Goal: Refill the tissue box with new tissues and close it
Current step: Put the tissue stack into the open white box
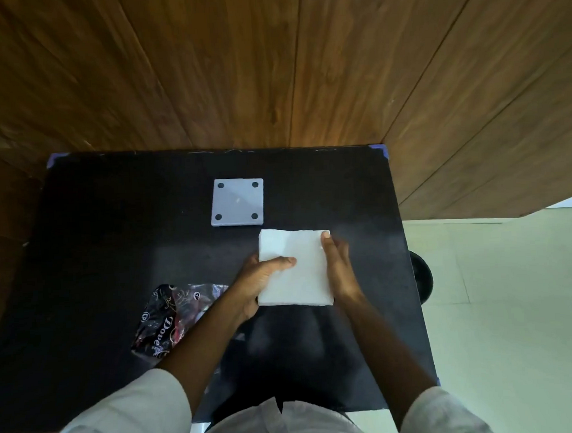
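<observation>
While gripped from both sides, white tissue stack between left hand and right hand over black table.

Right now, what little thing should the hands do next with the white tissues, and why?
Probably carry the tissue stack forward toward the square grey box piece. The left hand and right hand hold the stack from both sides, already out of the wrapper, and the box piece lies just beyond it on the black table.

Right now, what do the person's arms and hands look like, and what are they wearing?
Two bare hands, left hand and right hand, with no gloves, rings or watch visible. Both forearms are bare; pale grey-white sleeves are pushed up near the elbows.
</observation>
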